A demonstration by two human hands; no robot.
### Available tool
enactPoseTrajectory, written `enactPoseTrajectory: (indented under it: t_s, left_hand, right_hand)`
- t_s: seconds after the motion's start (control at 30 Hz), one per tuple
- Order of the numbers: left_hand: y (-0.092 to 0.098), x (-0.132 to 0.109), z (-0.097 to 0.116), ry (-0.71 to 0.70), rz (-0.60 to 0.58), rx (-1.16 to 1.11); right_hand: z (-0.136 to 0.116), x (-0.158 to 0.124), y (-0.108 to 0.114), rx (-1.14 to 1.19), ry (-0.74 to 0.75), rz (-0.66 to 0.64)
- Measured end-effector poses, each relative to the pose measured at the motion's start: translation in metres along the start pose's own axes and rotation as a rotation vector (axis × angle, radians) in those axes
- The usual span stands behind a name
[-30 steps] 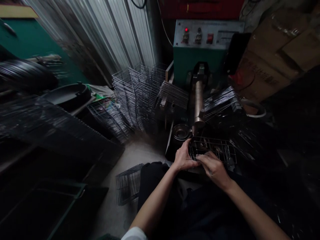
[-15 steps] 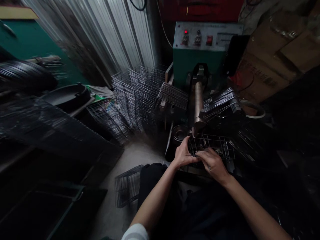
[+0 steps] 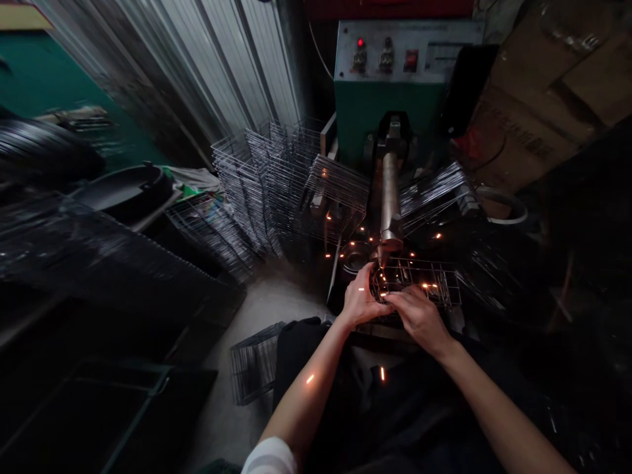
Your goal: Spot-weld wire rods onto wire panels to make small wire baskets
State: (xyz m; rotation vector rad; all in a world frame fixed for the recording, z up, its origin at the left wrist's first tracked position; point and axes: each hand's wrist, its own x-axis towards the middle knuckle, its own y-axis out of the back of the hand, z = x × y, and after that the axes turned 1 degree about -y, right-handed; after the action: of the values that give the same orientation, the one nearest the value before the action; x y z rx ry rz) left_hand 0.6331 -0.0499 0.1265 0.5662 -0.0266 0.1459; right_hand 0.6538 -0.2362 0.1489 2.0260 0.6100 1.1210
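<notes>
A small wire basket (image 3: 437, 273) of thin metal rods lies under the tip of a spot welder's electrode arm (image 3: 391, 197). My left hand (image 3: 363, 299) grips its left end, thumb up near the electrode tip. Closed on the near edge of the same basket is my right hand (image 3: 419, 316), its fingertips almost meeting the left hand. Orange sparks fly around the electrode tip and over both hands. The fingers partly hide the spot where tip and wire meet.
The green welder housing (image 3: 390, 125) with its switch panel (image 3: 409, 49) stands behind. Stacked wire panels (image 3: 266, 191) lean at the left, and more wire pieces (image 3: 434, 194) lie right of the arm. Cardboard boxes (image 3: 523, 131) are at the right. A wire rack (image 3: 255, 362) stands on the floor.
Sparks have appeared around the electrode tip, and the electrode seems lower on the wire. Both hands keep their hold on the basket. The view has shifted slightly.
</notes>
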Motion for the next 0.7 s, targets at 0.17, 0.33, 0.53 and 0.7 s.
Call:
enactPoseTrajectory:
  t_s: [0.17, 0.33, 0.53, 0.7]
  left_hand:
    - [0.01, 0.018, 0.003, 0.021, 0.001, 0.063]
    - [0.02, 0.038, 0.0, 0.016, -0.039, 0.094]
    - [0.019, 0.031, 0.003, -0.005, 0.046, 0.228]
    - [0.026, 0.05, -0.002, -0.033, -0.009, 0.187]
  right_hand:
    - [0.006, 0.016, -0.004, -0.078, -0.023, 0.027]
    - [0.016, 0.035, -0.007, -0.119, -0.003, 0.025]
    - [0.012, 0.027, 0.004, -0.071, -0.004, 0.063]
    - [-0.008, 0.013, 0.014, 0.045, -0.073, 0.186]
